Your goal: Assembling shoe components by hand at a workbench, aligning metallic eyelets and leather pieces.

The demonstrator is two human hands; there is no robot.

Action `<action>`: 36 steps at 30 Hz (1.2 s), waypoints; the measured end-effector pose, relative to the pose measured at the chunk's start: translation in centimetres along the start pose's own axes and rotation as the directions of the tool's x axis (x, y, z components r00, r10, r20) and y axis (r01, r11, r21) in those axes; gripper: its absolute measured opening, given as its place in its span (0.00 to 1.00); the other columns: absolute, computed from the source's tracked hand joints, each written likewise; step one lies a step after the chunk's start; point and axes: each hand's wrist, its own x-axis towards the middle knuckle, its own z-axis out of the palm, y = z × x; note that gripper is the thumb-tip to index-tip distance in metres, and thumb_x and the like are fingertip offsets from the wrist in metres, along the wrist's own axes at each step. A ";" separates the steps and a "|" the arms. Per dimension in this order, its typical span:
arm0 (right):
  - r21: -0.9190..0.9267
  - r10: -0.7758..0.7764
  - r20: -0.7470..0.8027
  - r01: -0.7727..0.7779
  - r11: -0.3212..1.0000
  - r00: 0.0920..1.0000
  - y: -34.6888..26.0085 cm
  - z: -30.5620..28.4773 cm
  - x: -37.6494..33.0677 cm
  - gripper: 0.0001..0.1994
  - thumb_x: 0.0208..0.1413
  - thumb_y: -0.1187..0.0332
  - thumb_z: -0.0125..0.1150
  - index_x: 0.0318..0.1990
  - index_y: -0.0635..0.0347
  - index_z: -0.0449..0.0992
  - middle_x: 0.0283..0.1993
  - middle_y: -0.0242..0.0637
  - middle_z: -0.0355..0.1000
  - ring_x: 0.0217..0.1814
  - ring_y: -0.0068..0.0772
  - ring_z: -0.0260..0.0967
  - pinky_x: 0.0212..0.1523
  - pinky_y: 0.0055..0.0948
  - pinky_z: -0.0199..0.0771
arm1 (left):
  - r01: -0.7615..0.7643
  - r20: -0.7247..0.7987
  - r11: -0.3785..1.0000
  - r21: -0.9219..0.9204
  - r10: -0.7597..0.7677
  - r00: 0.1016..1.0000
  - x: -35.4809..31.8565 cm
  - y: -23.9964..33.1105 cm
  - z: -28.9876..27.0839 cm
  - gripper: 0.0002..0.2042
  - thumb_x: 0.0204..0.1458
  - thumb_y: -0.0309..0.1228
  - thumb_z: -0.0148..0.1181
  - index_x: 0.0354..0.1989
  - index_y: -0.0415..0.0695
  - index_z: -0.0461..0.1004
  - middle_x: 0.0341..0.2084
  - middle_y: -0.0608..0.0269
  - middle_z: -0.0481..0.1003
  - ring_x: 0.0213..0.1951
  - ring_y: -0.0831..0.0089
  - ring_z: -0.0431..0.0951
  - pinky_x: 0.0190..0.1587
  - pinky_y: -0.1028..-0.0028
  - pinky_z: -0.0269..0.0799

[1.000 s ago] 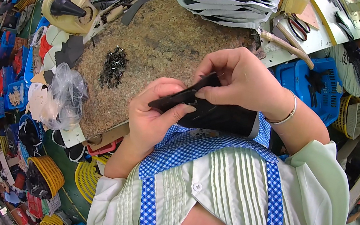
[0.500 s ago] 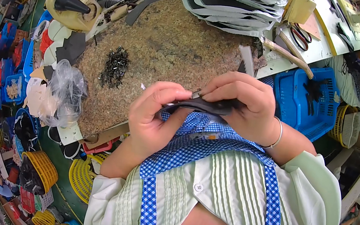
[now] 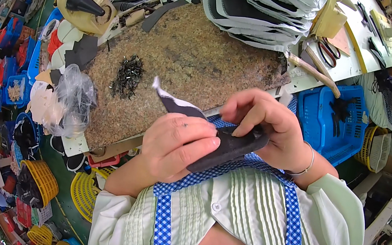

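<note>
From where I stand, the workshop bench is covered by a mottled stone slab (image 3: pixel 172 50), with a little heap of black scraps (image 3: pixel 128 76) on it, a plastic bag (image 3: pixel 74 101) by its left edge and a stack of black and white pieces (image 3: pixel 262 13) at the far side. Scissors (image 3: pixel 328 51) lie near the stack; a blue basket (image 3: pixel 318 128) stands off to the right.

The black piece (image 3: pixel 230 149) is up in both hands, between the slab's near edge and the checked apron (image 3: pixel 164 227). Half a second ago it was nearly edge-on, fingertips meeting at its top; now a broad dark face is turned up, and a white-edged strip (image 3: pixel 176 103) pokes out past the left hand (image 3: pixel 176 145), over the slab. Those left fingers are closed across the piece, their thumb out of sight. The right hand (image 3: pixel 268 127) sits at the other end, fingers curled with a small gap between them; I can't tell whether they pinch anything. To my eye, the turn leaves the left hand steadying and the right freer to work the edge.
</note>
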 end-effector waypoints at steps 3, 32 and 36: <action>0.017 0.018 -0.064 -0.017 1.000 0.998 -0.1 0.2 -0.3 0.11 0.40 0.82 0.66 0.29 0.59 0.71 0.37 0.38 0.76 0.37 0.35 0.74 0.37 0.27 0.72 | 0.016 0.004 0.998 -0.058 -0.016 1.000 -0.2 -0.1 0.2 0.15 0.40 0.27 0.64 0.39 0.39 0.76 0.34 0.55 0.76 0.33 0.60 0.79 0.32 0.70 0.73; -0.776 -0.089 0.064 0.106 0.622 0.994 6.0 3.2 7.2 0.34 0.31 0.67 0.74 0.52 0.61 0.69 0.62 0.44 0.60 0.64 0.49 0.57 0.61 0.47 0.56 | 0.786 -0.513 0.615 0.070 -0.653 0.557 -6.4 -14.4 -4.7 0.11 0.50 0.27 0.63 0.42 0.42 0.76 0.34 0.64 0.77 0.35 0.76 0.75 0.40 0.74 0.70; -0.811 0.293 0.469 0.275 0.516 0.833 8.5 3.2 3.1 0.33 0.44 0.51 0.65 0.59 0.49 0.67 0.68 0.40 0.54 0.73 0.41 0.46 0.66 0.50 0.50 | 0.777 -0.403 0.415 0.473 -0.682 0.610 -10.2 -17.5 -9.4 0.09 0.46 0.29 0.66 0.37 0.42 0.79 0.31 0.60 0.75 0.33 0.68 0.76 0.39 0.73 0.71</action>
